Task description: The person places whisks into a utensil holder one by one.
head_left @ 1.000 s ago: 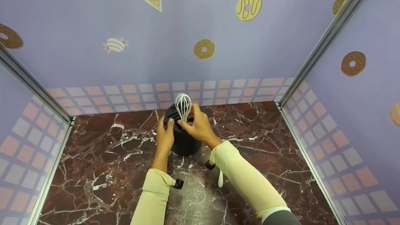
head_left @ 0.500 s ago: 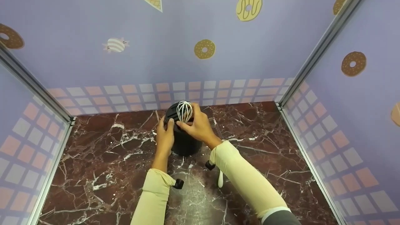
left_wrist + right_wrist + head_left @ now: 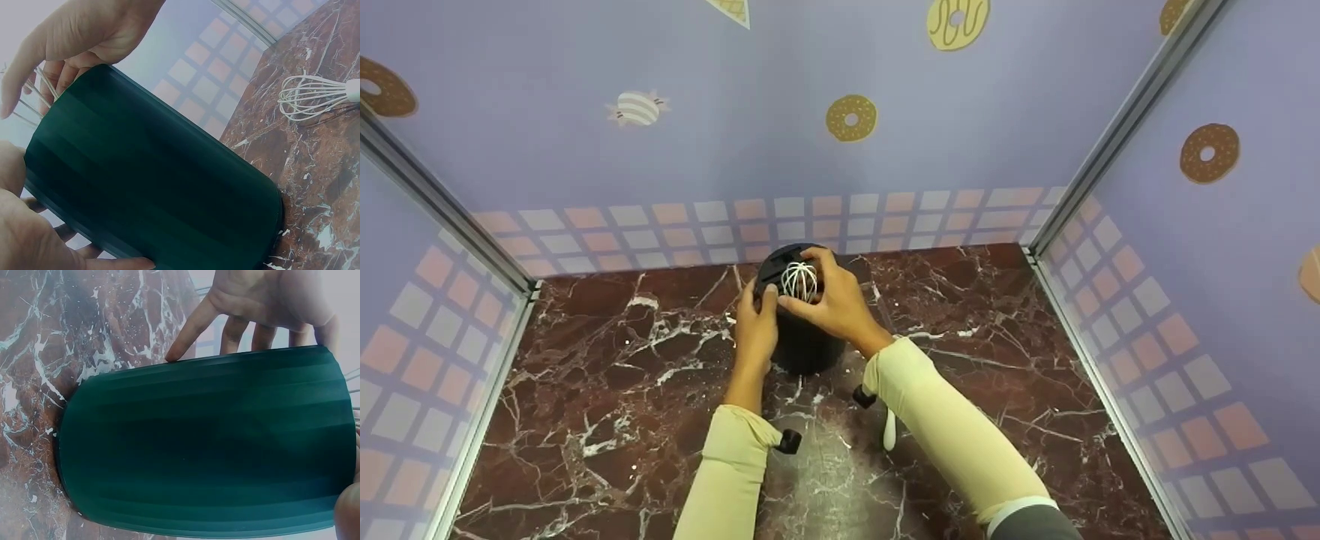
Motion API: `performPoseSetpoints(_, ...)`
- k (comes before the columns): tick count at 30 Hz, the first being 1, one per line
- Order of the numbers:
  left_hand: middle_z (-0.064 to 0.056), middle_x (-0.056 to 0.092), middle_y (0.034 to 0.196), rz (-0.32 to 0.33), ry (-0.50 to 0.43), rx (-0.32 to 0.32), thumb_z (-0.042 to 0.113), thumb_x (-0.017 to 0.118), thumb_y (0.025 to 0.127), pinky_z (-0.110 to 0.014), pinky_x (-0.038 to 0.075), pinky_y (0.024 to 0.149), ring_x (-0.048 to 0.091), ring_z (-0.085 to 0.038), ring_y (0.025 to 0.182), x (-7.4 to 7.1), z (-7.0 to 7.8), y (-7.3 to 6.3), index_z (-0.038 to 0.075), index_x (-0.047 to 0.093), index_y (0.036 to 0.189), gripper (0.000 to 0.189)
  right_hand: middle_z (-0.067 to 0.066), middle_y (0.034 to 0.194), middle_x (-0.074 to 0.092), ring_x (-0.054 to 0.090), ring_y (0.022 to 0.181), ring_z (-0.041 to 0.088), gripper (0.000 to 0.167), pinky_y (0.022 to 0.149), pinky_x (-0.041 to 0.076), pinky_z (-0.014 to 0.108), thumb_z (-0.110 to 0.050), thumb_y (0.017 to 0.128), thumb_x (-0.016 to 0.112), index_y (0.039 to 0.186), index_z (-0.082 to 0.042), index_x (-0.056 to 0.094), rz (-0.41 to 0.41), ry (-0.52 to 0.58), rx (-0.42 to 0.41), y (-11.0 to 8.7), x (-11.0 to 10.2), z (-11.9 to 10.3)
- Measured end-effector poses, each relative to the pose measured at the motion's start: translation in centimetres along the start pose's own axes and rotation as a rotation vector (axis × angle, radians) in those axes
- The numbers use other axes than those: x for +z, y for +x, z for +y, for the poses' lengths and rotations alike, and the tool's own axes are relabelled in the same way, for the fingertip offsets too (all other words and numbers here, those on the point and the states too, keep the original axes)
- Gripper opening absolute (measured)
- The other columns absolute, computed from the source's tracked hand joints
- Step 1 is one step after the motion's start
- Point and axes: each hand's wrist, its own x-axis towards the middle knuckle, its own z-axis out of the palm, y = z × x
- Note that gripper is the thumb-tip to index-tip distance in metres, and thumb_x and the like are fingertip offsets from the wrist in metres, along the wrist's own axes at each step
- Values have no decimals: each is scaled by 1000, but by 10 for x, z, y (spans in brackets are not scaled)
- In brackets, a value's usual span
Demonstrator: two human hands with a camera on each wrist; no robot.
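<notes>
A dark, ribbed utensil holder (image 3: 808,349) stands upright near the back wall; its wall looks deep green in the wrist views. My left hand (image 3: 755,330) grips its left side near the rim, thumb at the top edge and fingers along the wall (image 3: 225,433). At the slotted top, my right hand (image 3: 841,304) has thumb and forefinger around a white wire whisk (image 3: 799,280). Only the whisk's wire loops show above the top; its lower part is hidden. In the left wrist view the right hand (image 3: 95,34) bends over those wires.
A second whisk (image 3: 315,97) lies on the red marbled tabletop (image 3: 622,420); in the head view, its white handle (image 3: 889,431) shows beside my right sleeve. Patterned purple panels (image 3: 735,135) enclose the back and sides, with metal posts at the corners.
The whisk has sunk lower into the holder's top, so less of its wire head stands above. My right fingers have shifted slightly around the wires; my left hand has stayed in place.
</notes>
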Motion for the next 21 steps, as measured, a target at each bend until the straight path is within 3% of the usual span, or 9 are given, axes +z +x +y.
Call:
performPoseSetpoints(4,-18,43,162,4,6,17,39,51,111,-53,32,122,42,-37,147,0,0,0,9,40,163,61,11,106,74,72,90,30,76,79,57,41,-45,85,87,139,-4,53,0,-11,-10,0,0,0)
performPoseSetpoints(11,-18,44,162,5,-6,14,39,52,111,-53,32,122,42,-37,147,0,0,-1,9,41,162,61,7,111,73,70,97,22,67,86,57,38,-48,86,85,134,-10,58,12,-74,-28,0,0,2)
performPoseSetpoints(17,-17,43,163,1,-13,11,38,51,111,-52,33,122,42,-36,147,1,-1,0,9,40,163,60,11,109,72,70,98,31,59,86,56,42,-45,87,86,124,-7,60,24,-83,-70,-1,1,3)
performPoseSetpoints(21,-17,43,163,2,-12,8,39,51,112,-52,33,122,42,-36,148,1,-1,0,9,40,163,60,10,112,72,70,102,30,61,89,56,42,-46,85,89,123,-7,60,8,-105,-59,-1,1,2)
